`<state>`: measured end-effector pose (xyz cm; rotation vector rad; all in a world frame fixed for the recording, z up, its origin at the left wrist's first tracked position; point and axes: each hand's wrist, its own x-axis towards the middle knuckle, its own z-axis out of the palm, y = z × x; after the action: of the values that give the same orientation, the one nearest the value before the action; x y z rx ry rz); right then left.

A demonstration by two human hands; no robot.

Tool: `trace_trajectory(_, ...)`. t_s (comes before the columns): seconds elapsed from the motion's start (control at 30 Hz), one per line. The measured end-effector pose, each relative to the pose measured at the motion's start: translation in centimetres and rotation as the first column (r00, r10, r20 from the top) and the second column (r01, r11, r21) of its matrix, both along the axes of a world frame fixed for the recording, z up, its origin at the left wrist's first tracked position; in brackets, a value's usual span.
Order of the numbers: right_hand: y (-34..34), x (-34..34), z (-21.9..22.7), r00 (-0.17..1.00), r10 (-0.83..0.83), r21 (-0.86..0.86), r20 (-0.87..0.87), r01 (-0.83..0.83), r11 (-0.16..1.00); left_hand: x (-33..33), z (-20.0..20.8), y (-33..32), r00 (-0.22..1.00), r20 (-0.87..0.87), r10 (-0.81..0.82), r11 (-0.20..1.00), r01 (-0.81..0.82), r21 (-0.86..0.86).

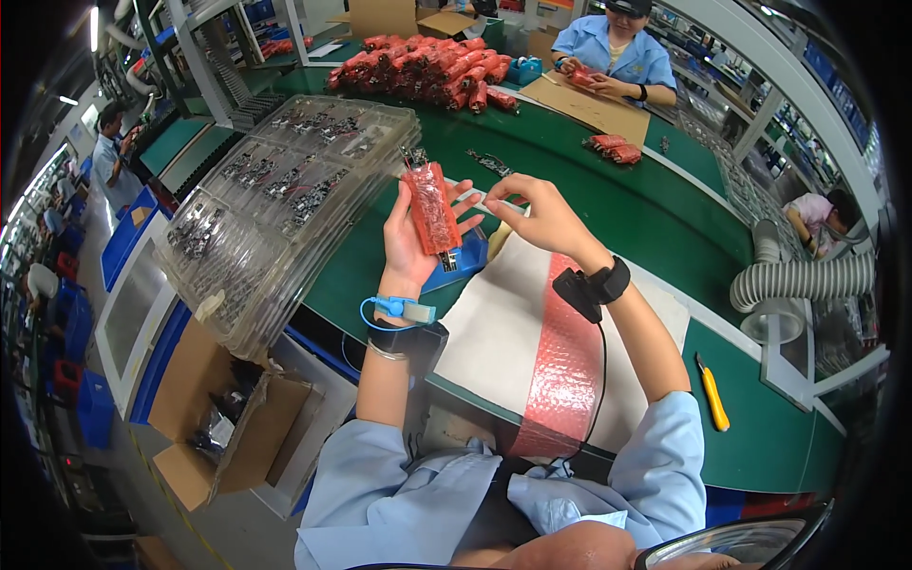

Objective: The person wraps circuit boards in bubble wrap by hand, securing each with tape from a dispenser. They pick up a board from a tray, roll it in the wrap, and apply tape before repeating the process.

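Across the palm and fingers of my left hand (404,237) lies a red bubble-wrapped bundle (432,207), held upright by the thumb at its side. Small dark metal-looking parts stick out of both its ends. My right hand (541,218) is just to the right, thumb and forefinger closed in a pinch beside the left fingertips. Whatever is in the pinch, if anything, is too small to make out. Behind the bundle's lower end sits a blue tool or dispenser (465,258), partly hidden. A strip of red bubble wrap (560,380) runs over a pale sheet (489,328) below my hands.
Clear plastic trays (285,180) of small parts stand at left. Red wrapped bundles (418,71) are heaped at the back. A yellow-handled cutter (712,394) lies at right on the green table (750,446). An open carton (223,418) is lower left. A co-worker (617,57) sits opposite.
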<state>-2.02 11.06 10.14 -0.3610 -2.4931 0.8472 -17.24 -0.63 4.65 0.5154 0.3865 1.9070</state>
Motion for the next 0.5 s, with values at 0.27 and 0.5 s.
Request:
trace_trajectory(0.27,-1.7,4.4,2.4,0.985,-0.054,0.061,-0.165,0.064,0.996,1.9,0.8,0.5,0.943,-0.142,-0.300,0.954,0.297,-0.042)
trace_trajectory(0.5,-2.3,8.7,2.7,0.984,-0.130,-0.275,-0.122,0.092,0.957,5.4,2.2,1.8,0.804,-0.323,-0.500,0.864,0.486,-0.129)
